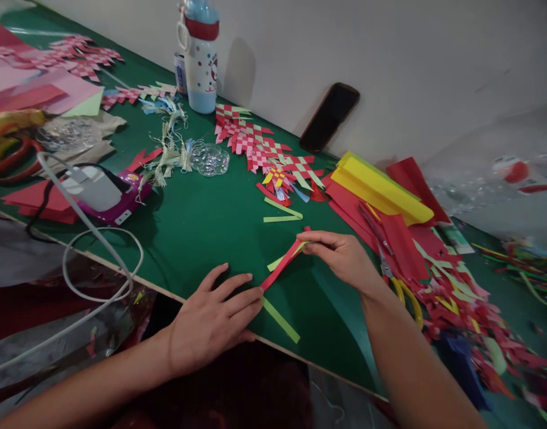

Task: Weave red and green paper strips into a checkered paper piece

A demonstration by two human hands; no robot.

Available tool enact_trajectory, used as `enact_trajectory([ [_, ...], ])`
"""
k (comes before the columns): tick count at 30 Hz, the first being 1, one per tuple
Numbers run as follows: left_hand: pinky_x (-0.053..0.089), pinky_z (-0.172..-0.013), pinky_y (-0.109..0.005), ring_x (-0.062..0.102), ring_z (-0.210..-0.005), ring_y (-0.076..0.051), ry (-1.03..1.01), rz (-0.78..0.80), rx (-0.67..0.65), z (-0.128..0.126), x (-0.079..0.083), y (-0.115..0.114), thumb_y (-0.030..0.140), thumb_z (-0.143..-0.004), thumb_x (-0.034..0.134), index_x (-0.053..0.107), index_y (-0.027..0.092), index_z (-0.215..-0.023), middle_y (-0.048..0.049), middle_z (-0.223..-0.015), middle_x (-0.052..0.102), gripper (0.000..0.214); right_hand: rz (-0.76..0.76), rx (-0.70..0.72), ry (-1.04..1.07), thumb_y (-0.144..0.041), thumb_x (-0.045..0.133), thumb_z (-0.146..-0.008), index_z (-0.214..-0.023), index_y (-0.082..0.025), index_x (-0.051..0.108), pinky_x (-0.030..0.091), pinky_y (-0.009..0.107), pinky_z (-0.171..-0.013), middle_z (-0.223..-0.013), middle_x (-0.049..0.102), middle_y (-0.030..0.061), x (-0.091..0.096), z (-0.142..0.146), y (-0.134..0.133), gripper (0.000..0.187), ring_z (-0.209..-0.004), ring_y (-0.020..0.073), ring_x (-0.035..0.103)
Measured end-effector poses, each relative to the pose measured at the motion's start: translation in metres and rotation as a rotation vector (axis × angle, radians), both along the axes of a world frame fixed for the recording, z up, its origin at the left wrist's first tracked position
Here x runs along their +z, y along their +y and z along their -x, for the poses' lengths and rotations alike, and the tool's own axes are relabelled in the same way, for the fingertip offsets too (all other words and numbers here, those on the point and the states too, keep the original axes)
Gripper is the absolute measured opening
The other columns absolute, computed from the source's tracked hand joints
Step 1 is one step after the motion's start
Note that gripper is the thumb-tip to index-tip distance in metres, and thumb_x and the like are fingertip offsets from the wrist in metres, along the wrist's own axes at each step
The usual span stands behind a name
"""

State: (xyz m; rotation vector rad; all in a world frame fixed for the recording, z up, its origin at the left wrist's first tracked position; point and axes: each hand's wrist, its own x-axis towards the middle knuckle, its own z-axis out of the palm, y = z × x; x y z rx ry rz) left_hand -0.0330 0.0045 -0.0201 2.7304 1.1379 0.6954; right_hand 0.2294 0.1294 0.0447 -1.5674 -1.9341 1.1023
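My left hand [213, 322] lies flat on the green table [197, 220] near its front edge, fingers stretched out, the fingertips pressing down the lower end of a red paper strip [280, 267]. My right hand [342, 256] pinches the upper end of that red strip together with a light green strip [286, 257]. Another light green strip [280, 320] lies flat under the left fingertips and points to the table's edge.
Woven red-and-white paper pieces [255, 143] run along the back. A bottle [201, 56] and a phone [329, 116] stand by the wall. Yellow and red sheets [381, 190], scissors [401, 286] and scraps lie right. A pink device [106, 193] with a white cable lies left.
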Motion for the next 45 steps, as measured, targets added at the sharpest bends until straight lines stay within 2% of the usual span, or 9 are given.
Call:
enact_trajectory([
  [3,0.007,-0.121,-0.048,0.048,-0.129,-0.022,-0.004,0.001,0.009,-0.001,0.002,-0.001,0.053,-0.093,0.054,0.062,0.025,-0.118,-0.0019,-0.132,0.062,0.039,-0.073,0.025,0.030,-0.032,0.063,-0.079,-0.098,-0.027,0.077,0.056,0.036,-0.082,-0.114,0.070,0.0042,-0.008,-0.004,0.005,0.025,-0.098,0.0217,0.067],
  [9,0.005,-0.121,-0.048,0.046,-0.131,-0.024,0.034,0.010,0.027,-0.002,0.003,0.000,0.056,-0.089,0.059,0.061,0.025,-0.119,-0.0026,-0.142,0.054,0.043,-0.187,0.032,-0.002,-0.030,0.066,-0.078,-0.094,-0.028,0.079,0.054,0.036,-0.083,-0.100,0.071,0.0041,-0.013,-0.002,0.003,0.021,-0.096,0.0209,0.066],
  [14,0.001,-0.122,-0.047,0.045,-0.131,-0.024,0.038,-0.003,0.005,-0.001,0.001,0.001,0.056,-0.089,0.059,0.061,0.025,-0.119,0.0018,-0.142,0.055,0.044,-0.049,-0.007,0.076,-0.037,0.065,-0.082,-0.104,-0.026,0.076,0.058,0.035,-0.072,-0.090,0.076,0.0043,-0.011,0.005,-0.004,0.027,-0.071,0.0177,0.068],
  [17,0.001,-0.122,-0.047,0.044,-0.132,-0.024,0.044,0.015,-0.001,0.000,0.002,0.001,0.056,-0.091,0.056,0.060,0.025,-0.120,0.0019,-0.142,0.055,0.043,0.020,0.010,0.151,-0.041,0.066,-0.083,-0.110,-0.023,0.074,0.058,0.034,-0.070,-0.081,0.076,0.0050,-0.012,0.009,-0.004,0.034,-0.066,0.0166,0.068],
  [23,0.004,-0.121,-0.048,0.043,-0.132,-0.024,0.048,0.039,-0.003,0.000,0.003,0.001,0.055,-0.093,0.054,0.059,0.026,-0.122,0.0018,-0.143,0.054,0.042,0.087,0.077,0.201,-0.042,0.063,-0.085,-0.116,-0.022,0.072,0.053,0.027,-0.054,-0.085,0.076,0.0068,-0.013,0.013,-0.005,0.038,-0.061,0.0142,0.064],
  [29,0.009,-0.120,-0.048,0.045,-0.131,-0.024,0.037,0.031,-0.003,0.000,0.003,0.001,0.054,-0.093,0.054,0.061,0.025,-0.120,0.0017,-0.139,0.058,0.040,-0.128,0.143,-0.025,-0.030,0.054,-0.090,-0.115,-0.023,0.071,0.054,0.029,-0.068,-0.097,0.075,0.0052,-0.006,0.012,-0.002,0.031,-0.075,0.0148,0.066],
  [34,0.007,-0.121,-0.047,0.046,-0.130,-0.023,0.021,0.026,-0.004,0.000,0.004,0.001,0.054,-0.093,0.055,0.062,0.025,-0.119,0.0035,-0.138,0.058,0.039,-0.233,0.147,-0.028,-0.028,0.059,-0.087,-0.105,-0.024,0.075,0.053,0.028,-0.070,-0.098,0.073,0.0039,-0.006,0.013,0.007,0.025,-0.079,0.0150,0.067],
  [41,0.006,-0.121,-0.046,0.045,-0.130,-0.023,0.018,0.033,-0.004,0.000,0.003,0.001,0.054,-0.093,0.054,0.061,0.026,-0.120,0.0048,-0.140,0.057,0.040,-0.046,0.069,0.072,-0.026,0.061,-0.082,-0.104,-0.022,0.075,0.055,0.028,-0.066,-0.086,0.076,0.0030,-0.012,0.020,0.010,0.026,-0.071,0.0149,0.068],
  [45,0.008,-0.120,-0.047,0.045,-0.131,-0.023,0.022,0.047,-0.002,0.000,0.004,0.002,0.054,-0.093,0.053,0.061,0.026,-0.121,0.0026,-0.139,0.057,0.041,0.030,0.072,0.222,-0.031,0.064,-0.083,-0.123,-0.020,0.064,0.055,0.028,-0.067,-0.085,0.075,0.0033,-0.010,0.023,0.009,0.042,-0.067,0.0134,0.066],
])
